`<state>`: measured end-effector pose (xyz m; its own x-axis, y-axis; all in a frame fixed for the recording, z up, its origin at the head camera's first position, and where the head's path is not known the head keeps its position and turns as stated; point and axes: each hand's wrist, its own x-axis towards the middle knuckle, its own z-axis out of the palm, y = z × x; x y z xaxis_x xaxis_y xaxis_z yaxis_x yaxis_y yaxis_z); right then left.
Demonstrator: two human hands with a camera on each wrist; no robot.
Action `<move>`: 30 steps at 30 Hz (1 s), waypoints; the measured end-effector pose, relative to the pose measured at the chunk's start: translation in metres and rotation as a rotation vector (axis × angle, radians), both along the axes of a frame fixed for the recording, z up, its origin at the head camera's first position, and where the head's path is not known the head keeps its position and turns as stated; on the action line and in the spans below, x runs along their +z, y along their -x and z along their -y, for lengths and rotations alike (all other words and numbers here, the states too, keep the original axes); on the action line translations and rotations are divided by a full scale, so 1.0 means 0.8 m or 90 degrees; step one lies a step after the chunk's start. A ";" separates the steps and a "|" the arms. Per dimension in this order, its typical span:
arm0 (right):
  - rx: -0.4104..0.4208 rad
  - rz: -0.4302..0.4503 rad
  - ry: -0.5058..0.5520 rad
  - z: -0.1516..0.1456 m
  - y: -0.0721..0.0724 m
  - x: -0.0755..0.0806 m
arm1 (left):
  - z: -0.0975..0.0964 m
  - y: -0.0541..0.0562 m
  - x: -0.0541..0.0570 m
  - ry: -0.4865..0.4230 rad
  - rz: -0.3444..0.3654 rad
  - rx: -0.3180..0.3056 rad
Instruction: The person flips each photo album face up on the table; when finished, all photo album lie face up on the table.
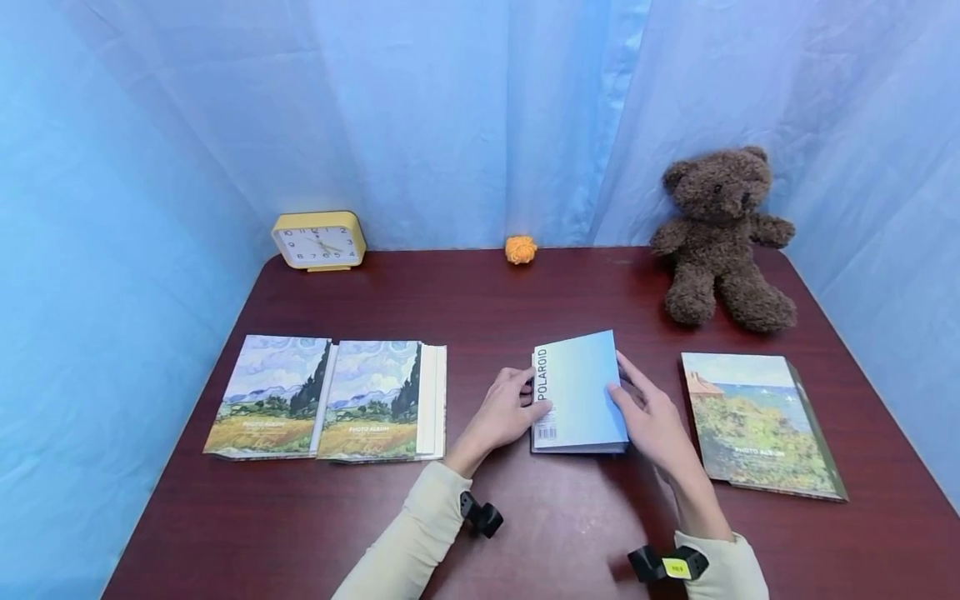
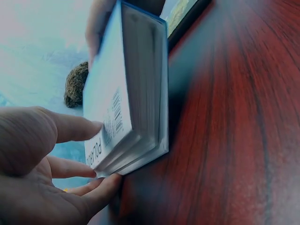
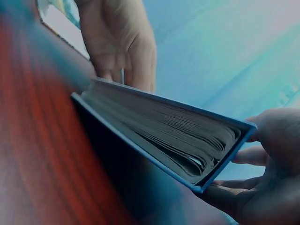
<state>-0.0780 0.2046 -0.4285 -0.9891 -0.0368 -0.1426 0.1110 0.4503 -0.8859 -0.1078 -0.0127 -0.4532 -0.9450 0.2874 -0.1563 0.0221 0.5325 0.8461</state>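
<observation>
A light blue photo album [image 1: 579,400] with "POLAROID" and a barcode along its left side is between my two hands at the middle of the table. My left hand [image 1: 506,408] pinches its left page edge, thumb on the cover and fingers at the edge, as the left wrist view also shows. At the opposite, spine side, my right hand [image 1: 654,421] grips it with the thumb on top. The right wrist view shows the album [image 3: 159,126] tilted, its spine side lifted off the table and many page edges showing between the covers.
Two landscape-painted photo albums [image 1: 266,396] lie side by side at left, the right one with pale strips beside its cover. Another painted album [image 1: 761,425] lies at right. Along the back are a yellow clock [image 1: 320,242], an orange ornament [image 1: 521,249] and a brown teddy bear [image 1: 720,237].
</observation>
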 end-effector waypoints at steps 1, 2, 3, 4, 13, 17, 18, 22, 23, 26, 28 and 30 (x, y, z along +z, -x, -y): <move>0.000 -0.004 0.003 0.001 0.000 0.003 | -0.001 0.000 0.001 0.007 -0.001 -0.001; 0.004 -0.010 0.003 0.002 0.000 0.007 | -0.002 0.001 0.002 0.011 -0.006 -0.003; 0.006 -0.016 -0.003 0.002 0.000 0.010 | -0.003 0.001 0.003 0.014 -0.008 -0.005; 0.010 -0.022 -0.010 0.003 0.000 0.013 | -0.004 0.002 0.004 0.019 -0.013 -0.009; 0.030 -0.046 -0.017 0.008 0.003 0.031 | -0.011 0.003 0.006 0.048 -0.029 -0.027; 0.021 -0.041 -0.008 0.014 0.003 0.035 | -0.008 0.003 0.008 0.037 -0.044 -0.042; 0.018 -0.038 -0.005 0.016 0.004 0.036 | -0.006 0.004 0.009 0.028 -0.053 -0.048; 0.008 -0.035 -0.005 0.027 0.005 0.041 | 0.002 0.007 0.015 -0.025 -0.083 -0.078; 0.008 -0.036 -0.005 0.030 0.006 0.042 | 0.004 0.007 0.017 -0.043 -0.087 -0.085; 0.014 -0.036 -0.005 0.039 0.009 0.046 | 0.009 0.008 0.023 -0.076 -0.082 -0.093; 0.022 -0.035 0.000 0.044 0.010 0.048 | 0.013 0.008 0.028 -0.082 -0.080 -0.089; 0.031 -0.037 0.005 0.049 0.012 0.048 | 0.016 0.008 0.032 -0.087 -0.079 -0.079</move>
<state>-0.0877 0.1653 -0.3899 -0.9928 -0.0853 -0.0843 0.0374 0.4475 -0.8935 -0.1144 -0.0258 -0.4275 -0.9107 0.4131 0.0077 0.1890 0.4000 0.8968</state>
